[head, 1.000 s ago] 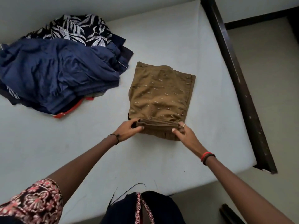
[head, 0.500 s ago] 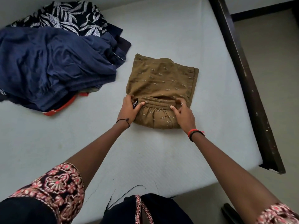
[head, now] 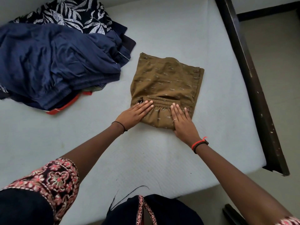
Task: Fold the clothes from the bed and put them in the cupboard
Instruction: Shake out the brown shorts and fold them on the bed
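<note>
From my remote seat I am watching the brown garment [head: 167, 82] lying near the middle of the bed [head: 162, 151], folded into a compact square with its waistband end turned up over the rest. The left hand [head: 134, 114] and the right hand [head: 181, 122] are both lying flat on that turned-up part, fingers straight and together, pressing it down and gripping nothing. I am judging this piece as nearly folded, perhaps needing one more fold or just a lift. A lot is remaining: the navy garment [head: 56, 62] is sitting in a loose heap to the left, apart from the brown one, with a leaf-print garment [head: 73, 15] behind it and a red-edged piece [head: 65, 106] poking out underneath, none of them folded. The cupboard is not showing anywhere, so nothing is looking put away. I am seeing a small tag [head: 138, 102] by the left fingertips, too small to read, and no other writing.
</note>
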Demonstrator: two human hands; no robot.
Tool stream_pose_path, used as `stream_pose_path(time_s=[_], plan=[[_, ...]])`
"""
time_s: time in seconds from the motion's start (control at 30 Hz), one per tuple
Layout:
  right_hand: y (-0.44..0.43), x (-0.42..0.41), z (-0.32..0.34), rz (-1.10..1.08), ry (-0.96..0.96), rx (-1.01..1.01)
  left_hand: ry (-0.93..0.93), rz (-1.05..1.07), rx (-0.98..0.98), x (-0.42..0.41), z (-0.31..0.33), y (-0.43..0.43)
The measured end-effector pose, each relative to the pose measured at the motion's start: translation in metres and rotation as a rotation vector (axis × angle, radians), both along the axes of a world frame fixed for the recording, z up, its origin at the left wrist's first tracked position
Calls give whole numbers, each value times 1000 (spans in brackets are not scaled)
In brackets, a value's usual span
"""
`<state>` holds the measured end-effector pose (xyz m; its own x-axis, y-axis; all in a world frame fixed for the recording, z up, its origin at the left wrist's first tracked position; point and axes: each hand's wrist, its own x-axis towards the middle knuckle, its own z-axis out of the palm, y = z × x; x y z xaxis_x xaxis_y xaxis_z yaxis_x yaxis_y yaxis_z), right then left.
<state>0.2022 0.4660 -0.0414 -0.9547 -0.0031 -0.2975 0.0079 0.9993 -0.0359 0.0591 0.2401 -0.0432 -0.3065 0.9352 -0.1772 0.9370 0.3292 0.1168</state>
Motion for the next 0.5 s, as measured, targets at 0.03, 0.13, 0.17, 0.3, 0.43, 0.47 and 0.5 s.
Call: stream_pose_path(time_s=[0.03, 0.13, 0.17, 0.3, 0.43, 0.47, 0.5], plan=[[-1, 0, 0, 9, 7, 12, -26, -17, -4, -2, 1, -1], [1, 8, 3, 30, -25, -35, -170, -40, -31, -8, 13, -1], [0, 11, 4, 35, -69, -71, -232, -28, -42, -8, 16, -1], [-3, 22, 30, -18, -293, -317, -486, 12, -253, -5, 44, -5], [-3, 28, 66, -162, -557, -702, -764, 105, -425, -3, 91, -6], [0, 30, 71, -224, -589, -760, -822, 169, -454, -3, 100, -7], [4, 30, 76, -286, -609, -802, -885, 227, -464, -5, 109, -7]])
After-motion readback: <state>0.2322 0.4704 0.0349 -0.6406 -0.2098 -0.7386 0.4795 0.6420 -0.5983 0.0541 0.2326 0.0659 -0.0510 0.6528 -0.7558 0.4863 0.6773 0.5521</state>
